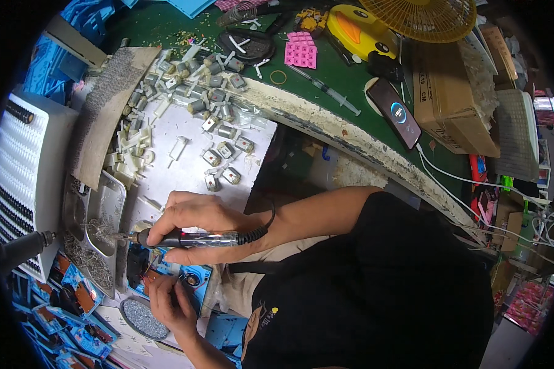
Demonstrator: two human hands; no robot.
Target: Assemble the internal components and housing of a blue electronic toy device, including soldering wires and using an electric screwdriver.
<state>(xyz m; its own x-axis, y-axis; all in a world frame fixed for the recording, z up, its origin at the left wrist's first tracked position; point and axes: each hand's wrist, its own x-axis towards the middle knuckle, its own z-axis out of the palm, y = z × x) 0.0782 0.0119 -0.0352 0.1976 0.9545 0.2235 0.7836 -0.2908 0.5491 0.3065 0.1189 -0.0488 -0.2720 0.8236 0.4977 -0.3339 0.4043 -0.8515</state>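
Observation:
My right hand (pixel 194 224) is wrapped round an electric screwdriver (pixel 197 238) with a dark grip, a clear rear body and a coiled cord. Its tip lies over a metal tray (pixel 120 200) of small screws, some seemingly gathered round the bit. Lower down, my left hand (pixel 171 304) has its fingers curled at a blue plastic housing (pixel 198 294), apparently gripping its near side. A round dark part and a brown piece show inside the housing, partly covered by my fingers. Beside my left hand is an oval dish (pixel 144 318) of grey granules.
Small motors (pixel 218 154) and white plastic pieces (pixel 129 147) cover the white work surface. Blue housings (pixel 80 307) crowd the lower left, below a white rack (pixel 28 166). The green table holds a syringe (pixel 329 92), a phone (pixel 394 114), a yellow fan (pixel 421 15) and a cardboard box (pixel 446 104).

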